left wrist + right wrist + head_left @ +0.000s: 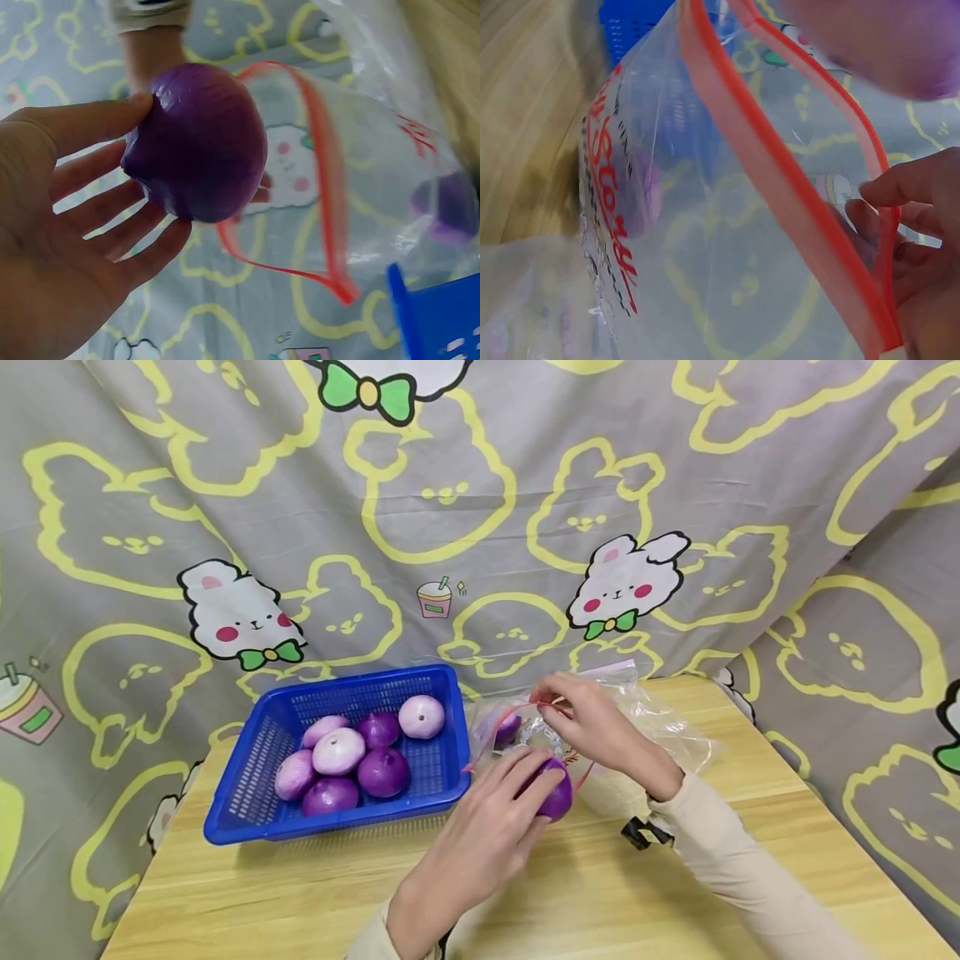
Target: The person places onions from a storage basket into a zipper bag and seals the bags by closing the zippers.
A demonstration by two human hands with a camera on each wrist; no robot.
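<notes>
Red lettering on the clear zip bag (705,247), blurred, not readable

Makeshift home setup: wooden table (787,827) against draped cartoon-rabbit bedsheet backdrop (525,485).

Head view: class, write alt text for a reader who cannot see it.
A left hand holds a purple onion at the open mouth of a clear zip bag, which the right hand pinches open. A blue basket of onions sits on the wooden table.
</notes>
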